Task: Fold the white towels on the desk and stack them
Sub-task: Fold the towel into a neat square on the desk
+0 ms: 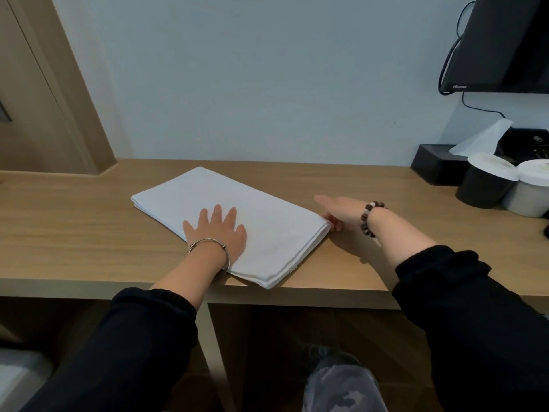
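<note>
- While the left hand (217, 233) lies palm down on the towel (252, 209), its fingers are straight and spread, pointing toward the top of the frame.
- Left forearm rises from the lower left, with a black sleeve pushed back and a metal bangle (208, 245) on the wrist.
- Right hand (338, 211) is seen edge-on at the towel's right corner. One finger stretches toward the upper left, and the lower fingers touch the folded edge.
- Whether those lower fingers pinch the cloth or only rest against it, I cannot tell.
- Right forearm comes in from the lower right, also sleeved in black, with a bead bracelet (370, 218) at the wrist.
- The white towel is folded in layers and lies diagonally at mid-frame on the desk (74, 227), its nearest corner reaching the front edge.
- At the right edge of the frame, well apart from the towel, stand a black cup (481, 188) and a white cup (528, 197).
</note>
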`<state>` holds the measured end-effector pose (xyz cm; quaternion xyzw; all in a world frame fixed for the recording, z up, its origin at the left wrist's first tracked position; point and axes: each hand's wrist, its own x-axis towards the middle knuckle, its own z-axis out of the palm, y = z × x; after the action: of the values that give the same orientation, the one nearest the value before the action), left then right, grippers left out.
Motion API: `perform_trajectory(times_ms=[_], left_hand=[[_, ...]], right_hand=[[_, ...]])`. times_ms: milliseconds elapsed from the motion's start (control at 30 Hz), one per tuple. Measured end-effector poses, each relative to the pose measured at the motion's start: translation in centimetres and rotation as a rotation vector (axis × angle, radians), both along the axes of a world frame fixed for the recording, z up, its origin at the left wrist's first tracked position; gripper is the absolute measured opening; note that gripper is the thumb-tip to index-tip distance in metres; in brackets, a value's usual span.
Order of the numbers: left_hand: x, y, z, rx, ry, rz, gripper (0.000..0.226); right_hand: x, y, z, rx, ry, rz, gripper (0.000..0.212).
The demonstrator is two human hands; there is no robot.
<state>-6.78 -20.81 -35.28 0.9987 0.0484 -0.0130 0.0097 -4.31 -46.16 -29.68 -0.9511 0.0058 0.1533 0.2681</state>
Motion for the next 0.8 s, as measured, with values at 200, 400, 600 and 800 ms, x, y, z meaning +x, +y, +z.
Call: perform_trajectory(times_ms=[200,400,600,800], left_hand=[[0.0,0.0,0.0,0.001,-0.005,-0.001,0.056],[-0.2,0.2,0.0,-0.012,-0.013,0.006,0.055],[-0.3,-0.1,0.0,-0.013,-0.016,0.023,0.055],[-0.3,0.0,0.0,-0.014,-0.033,0.015,0.055]], right_hand=[[1.2,3.0,-1.5,-0.231,-0.137,0.003,0.064],[0.4,2.4,-3.9,-0.399,-0.343,-0.093,0.063],[-1.4,5.2,-2.1,-0.731,-0.624,-0.049,0.03],[-5.5,8.6,-4.9,-0.51,-0.29,0.096,0.059]])
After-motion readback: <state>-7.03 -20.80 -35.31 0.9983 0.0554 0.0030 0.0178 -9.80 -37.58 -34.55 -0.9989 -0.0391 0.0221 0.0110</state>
